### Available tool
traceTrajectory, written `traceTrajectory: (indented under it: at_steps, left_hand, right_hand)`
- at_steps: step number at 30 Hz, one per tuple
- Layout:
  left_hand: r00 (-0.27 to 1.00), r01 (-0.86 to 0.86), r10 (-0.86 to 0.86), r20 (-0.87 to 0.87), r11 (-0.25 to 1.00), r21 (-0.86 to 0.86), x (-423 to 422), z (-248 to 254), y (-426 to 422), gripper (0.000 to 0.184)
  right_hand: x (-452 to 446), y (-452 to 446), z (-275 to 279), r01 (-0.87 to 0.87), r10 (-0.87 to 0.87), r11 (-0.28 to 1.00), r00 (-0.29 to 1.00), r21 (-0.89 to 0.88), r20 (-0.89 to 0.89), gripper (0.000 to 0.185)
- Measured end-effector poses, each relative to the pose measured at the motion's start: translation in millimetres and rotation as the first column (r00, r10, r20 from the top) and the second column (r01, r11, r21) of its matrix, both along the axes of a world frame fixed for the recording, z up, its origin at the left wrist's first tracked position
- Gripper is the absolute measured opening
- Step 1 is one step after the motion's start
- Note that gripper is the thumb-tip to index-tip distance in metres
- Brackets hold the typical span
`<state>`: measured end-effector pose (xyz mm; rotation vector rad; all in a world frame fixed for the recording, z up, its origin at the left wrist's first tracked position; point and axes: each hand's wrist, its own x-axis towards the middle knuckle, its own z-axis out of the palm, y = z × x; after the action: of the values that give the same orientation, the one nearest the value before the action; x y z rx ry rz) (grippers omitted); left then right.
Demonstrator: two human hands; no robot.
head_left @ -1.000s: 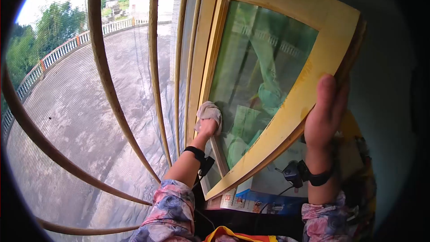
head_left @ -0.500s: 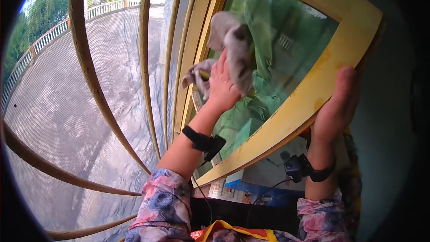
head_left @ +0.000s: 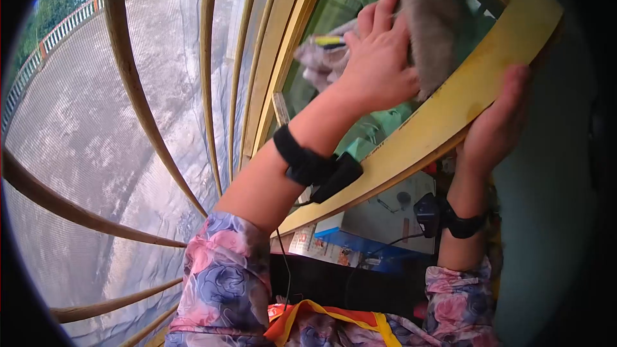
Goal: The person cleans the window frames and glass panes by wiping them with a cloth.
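My left hand (head_left: 379, 61) presses a greyish cloth (head_left: 434, 26) against the glass pane of a yellow wooden-framed window sash. The cloth's bunched folds hang over both sides of the fingers. A small yellow and dark piece (head_left: 330, 42) shows by its left fold; I cannot make out what it is. On the right, my right hand (head_left: 495, 122) is closed on the outer edge of the window frame (head_left: 443, 119), its fingertips hidden behind the wood. Green shapes show in the glass. Both wrists wear black straps with small devices.
Curved bars (head_left: 128, 77) and a mesh screen stand to the left, with a paved yard (head_left: 83, 148) and white railing beyond. Under the sash lie a grey-topped box (head_left: 398, 209) and printed paper (head_left: 312, 244). A dark wall fills the right side.
My left hand has moved right across the glass with the cloth, towards the sash's right side. My right hand stays on the frame. The view has shifted slightly.
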<state>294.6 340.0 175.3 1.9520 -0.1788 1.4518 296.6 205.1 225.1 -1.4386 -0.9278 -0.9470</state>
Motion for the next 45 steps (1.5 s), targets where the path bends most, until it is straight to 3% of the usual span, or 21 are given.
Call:
traceTrajectory:
  at_steps: [3, 5, 7, 8, 10, 14, 16, 18, 20, 23, 25, 28, 32, 34, 36, 37, 38, 40, 43, 45]
  left_hand:
    - [0.997, -0.058, 0.056, 0.058, 0.998, 0.029, 0, -28, 0, 0.061]
    - [0.987, -0.061, 0.074, -0.144, 0.994, 0.094, -6, -95, 0, 0.06]
    - [0.986, -0.025, 0.038, -0.162, 0.996, 0.083, -18, -174, -5, 0.055]
    - [0.962, 0.069, -0.052, -0.268, 0.996, 0.056, -22, -217, -4, 0.051]
    - [0.852, -0.01, 0.008, -0.524, 1.0, 0.0, -42, -267, -12, 0.052]
    - [0.814, -0.068, 0.003, -0.58, 0.994, -0.089, -44, -261, -10, 0.052]
    - [0.809, -0.095, 0.124, -0.574, 0.992, 0.081, -30, -275, 3, 0.05]
    - [0.831, -0.113, 0.129, -0.542, 0.992, 0.063, -15, -277, 24, 0.046]
    - [0.855, -0.315, 0.274, -0.44, 0.949, -0.021, 12, -279, 49, 0.049]
    - [0.649, -0.429, 0.211, -0.731, 0.895, -0.122, 53, -271, 100, 0.038]
    - [0.481, -0.485, 0.232, -0.846, 0.874, -0.036, 70, -260, 128, 0.035]
    - [0.306, -0.535, 0.357, -0.883, 0.831, 0.151, 71, -216, 139, 0.035]
    - [0.228, -0.457, 0.434, -0.871, 0.838, 0.299, 95, -237, 161, 0.033]
    - [0.249, -0.368, 0.448, -0.859, 0.864, 0.344, 60, -215, 143, 0.036]
    - [0.274, -0.19, 0.38, -0.884, 0.922, 0.337, 38, -209, 129, 0.036]
    - [0.2, -0.155, 0.359, -0.912, 0.93, 0.332, 26, -205, 114, 0.034]
    - [0.205, -0.09, 0.338, -0.919, 0.941, 0.326, 10, -203, 99, 0.031]
    - [0.406, -0.037, 0.319, -0.856, 0.942, 0.334, -19, -222, 70, 0.027]
    - [0.398, 0.111, 0.198, -0.896, 0.959, 0.262, -68, -224, 16, 0.018]
    - [0.425, 0.215, 0.102, -0.899, 0.954, 0.21, -93, -231, -9, 0.02]
  right_hand:
    - [-3, 2, 5, -0.06, 0.067, 0.995, 0.994, 0.085, -0.087, 0.05]
    - [-1, 1, 6, -0.037, 0.039, 0.996, 0.999, 0.078, -0.021, 0.05]
    - [-2, 3, 5, -0.043, 0.046, 0.995, 0.998, 0.094, -0.033, 0.051]
    - [-3, 3, 4, -0.045, 0.05, 0.993, 0.998, 0.112, -0.043, 0.051]
    - [-5, 4, 5, -0.064, 0.072, 0.99, 0.995, 0.124, -0.063, 0.05]
    - [-4, 4, 5, -0.055, 0.064, 0.993, 0.995, 0.106, -0.08, 0.049]
    - [-5, 4, 5, -0.063, 0.074, 0.99, 0.994, 0.124, -0.086, 0.048]
    - [0, 2, 4, -0.056, 0.069, 0.99, 0.992, 0.127, -0.101, 0.048]
    - [11, -4, 4, -0.085, 0.091, 0.985, 0.995, 0.149, -0.032, 0.047]
    - [-8, 8, 5, -0.127, 0.165, 0.954, 0.978, 0.27, -0.125, 0.041]
    - [-6, 6, 4, -0.197, 0.266, 0.924, 0.947, 0.327, -0.18, 0.04]
    - [-2, 2, 0, -0.153, 0.236, 0.922, 0.951, 0.356, -0.202, 0.037]
    - [9, -5, -6, -0.094, 0.128, 0.959, 0.986, 0.266, -0.111, 0.033]
    - [15, -9, -4, -0.073, 0.08, 0.97, 0.997, 0.231, -0.018, 0.031]
    - [12, -5, -2, -0.058, 0.056, 0.974, 0.998, 0.218, 0.012, 0.03]
    - [9, 1, 0, -0.098, 0.101, 0.967, 0.995, 0.235, 0.001, 0.03]
    - [9, 1, 2, -0.101, 0.105, 0.965, 0.994, 0.241, -0.005, 0.03]
    - [8, 1, 5, -0.106, 0.114, 0.961, 0.993, 0.254, -0.017, 0.031]
    - [7, 1, 7, 0.037, -0.066, 0.99, 0.974, 0.134, 0.215, 0.031]
    - [-1, 8, 8, -0.083, 0.072, 0.972, 0.996, 0.219, 0.056, 0.032]
